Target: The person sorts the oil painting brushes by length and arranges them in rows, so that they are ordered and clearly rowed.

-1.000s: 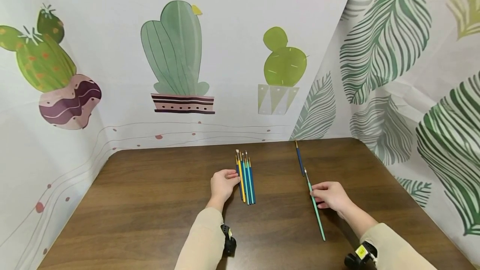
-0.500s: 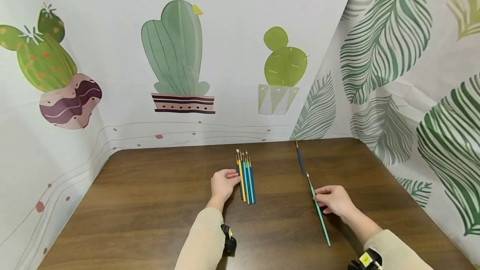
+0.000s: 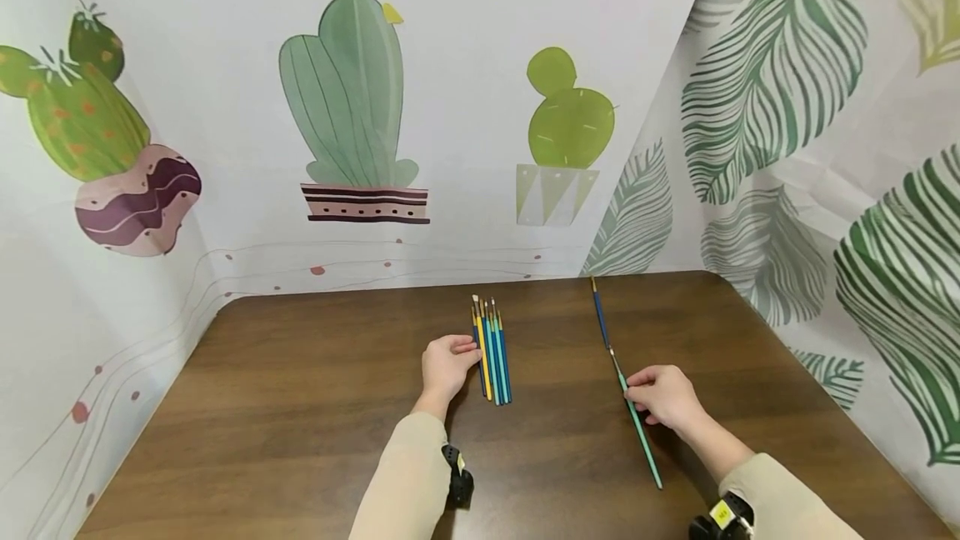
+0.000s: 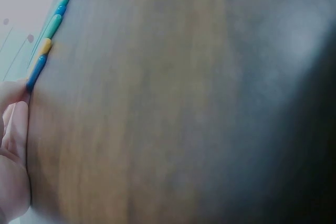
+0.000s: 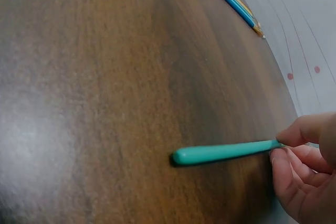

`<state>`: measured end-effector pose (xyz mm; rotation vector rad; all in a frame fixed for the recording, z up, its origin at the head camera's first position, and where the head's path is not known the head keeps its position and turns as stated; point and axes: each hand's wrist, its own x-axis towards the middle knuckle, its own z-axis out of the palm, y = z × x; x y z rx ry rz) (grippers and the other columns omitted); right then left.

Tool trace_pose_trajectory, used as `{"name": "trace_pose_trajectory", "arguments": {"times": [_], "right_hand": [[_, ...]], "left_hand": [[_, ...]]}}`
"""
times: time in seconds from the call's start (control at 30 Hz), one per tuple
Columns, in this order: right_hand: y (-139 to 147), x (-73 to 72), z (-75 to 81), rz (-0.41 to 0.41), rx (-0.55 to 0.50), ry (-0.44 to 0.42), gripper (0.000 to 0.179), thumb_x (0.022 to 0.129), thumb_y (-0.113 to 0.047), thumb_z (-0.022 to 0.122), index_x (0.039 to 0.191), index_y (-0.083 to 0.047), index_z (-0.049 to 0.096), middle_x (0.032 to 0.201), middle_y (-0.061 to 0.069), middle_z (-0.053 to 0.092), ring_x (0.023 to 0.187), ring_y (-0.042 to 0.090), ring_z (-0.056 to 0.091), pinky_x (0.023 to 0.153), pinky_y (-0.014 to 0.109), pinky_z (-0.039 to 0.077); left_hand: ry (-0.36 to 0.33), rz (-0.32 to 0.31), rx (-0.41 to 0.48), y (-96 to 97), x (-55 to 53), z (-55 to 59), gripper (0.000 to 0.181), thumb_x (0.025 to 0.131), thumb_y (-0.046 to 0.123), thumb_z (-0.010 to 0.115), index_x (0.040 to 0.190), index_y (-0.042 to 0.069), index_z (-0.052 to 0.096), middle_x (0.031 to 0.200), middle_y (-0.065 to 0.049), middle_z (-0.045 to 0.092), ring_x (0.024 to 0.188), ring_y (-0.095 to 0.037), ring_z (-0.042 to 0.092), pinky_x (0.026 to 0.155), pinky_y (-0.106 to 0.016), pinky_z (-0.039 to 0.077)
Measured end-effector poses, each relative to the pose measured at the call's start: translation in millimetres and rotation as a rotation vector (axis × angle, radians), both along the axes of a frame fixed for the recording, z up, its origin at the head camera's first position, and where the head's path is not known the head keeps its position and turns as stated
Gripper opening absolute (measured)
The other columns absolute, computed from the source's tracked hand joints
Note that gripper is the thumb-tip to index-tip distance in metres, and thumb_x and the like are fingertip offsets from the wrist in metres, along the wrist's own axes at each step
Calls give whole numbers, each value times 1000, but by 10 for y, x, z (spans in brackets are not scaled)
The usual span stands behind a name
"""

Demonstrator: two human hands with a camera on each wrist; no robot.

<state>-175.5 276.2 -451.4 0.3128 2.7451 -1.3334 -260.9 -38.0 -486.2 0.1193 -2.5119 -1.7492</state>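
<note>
My right hand (image 3: pixel 663 397) pinches a turquoise paintbrush (image 3: pixel 645 440) near the middle of its handle, between thumb and fingers. That brush lies slanted, low over or on the table, its bristles at the lower end of a blue paintbrush (image 3: pixel 601 319). In the right wrist view the turquoise handle (image 5: pixel 220 152) points away from the fingertips. My left hand (image 3: pixel 446 367) rests at the left side of a row of several blue, turquoise and yellow paintbrushes (image 3: pixel 493 361). Its fingers touch the outermost ones, bristles pointing to the back. The left wrist view shows their rounded handle ends (image 4: pixel 47 45).
A brown wooden table (image 3: pixel 300 423) lies under everything, its back edge meeting a cloth (image 3: pixel 465 107) printed with cacti. A leaf-patterned cloth (image 3: pixel 795 148) hangs along the right. The blue brush reaches the back edge with its bristles.
The right hand has drawn the turquoise paintbrush slightly toward the front, then shifted it a little left, bringing its bristles to the blue brush's lower end. The left hand keeps its place.
</note>
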Motion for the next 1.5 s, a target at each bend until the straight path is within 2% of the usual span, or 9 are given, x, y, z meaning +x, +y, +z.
{"name": "trace_pose_trajectory", "arguments": {"times": [0.23,0.5,0.67,0.83,1.07,1.33,1.5], "right_hand": [[1,-76,34,11,37,24,23,79,-9,66,96,6,67,69,6,68,57,12,60,45,30,52],[-47,-135,84,-4,79,66,26,82,-17,67,96,5,68,73,9,70,57,13,61,45,28,51],[-103,-268,137,7,76,127,29,84,-20,66,99,5,68,75,12,69,60,15,62,50,26,53],[-176,-376,129,-9,8,137,30,87,-20,64,102,6,67,79,16,70,64,17,64,53,24,53],[-336,-558,125,-27,-122,128,30,90,-20,60,105,5,66,94,20,69,71,15,66,59,25,56],[-540,-718,88,14,-229,93,31,92,-15,53,110,8,64,107,25,67,76,13,67,64,27,57],[-679,-775,43,29,-286,81,30,92,-13,54,110,9,63,107,26,66,78,16,68,66,29,58]], "left_hand": [[-3,5,11,4,-69,15,27,80,14,75,103,2,71,95,-10,74,92,-21,70,87,-36,54],[-17,-4,8,1,-43,6,27,80,13,75,104,1,70,96,-11,74,91,-22,71,86,-36,55],[-11,-3,14,-7,-76,41,27,80,12,75,104,1,70,96,-11,74,91,-22,71,85,-35,55],[-29,-8,10,-7,-57,46,27,80,13,75,104,1,70,96,-11,74,91,-23,71,85,-36,55],[-34,-6,3,-3,-29,10,27,80,14,75,104,2,70,96,-11,74,90,-22,71,84,-36,55],[-41,-9,19,-2,-29,8,28,80,14,75,105,1,70,96,-11,74,90,-21,71,85,-35,55],[-35,-13,24,-12,-17,17,27,81,12,74,105,1,69,97,-12,73,90,-22,71,84,-35,56]]}}
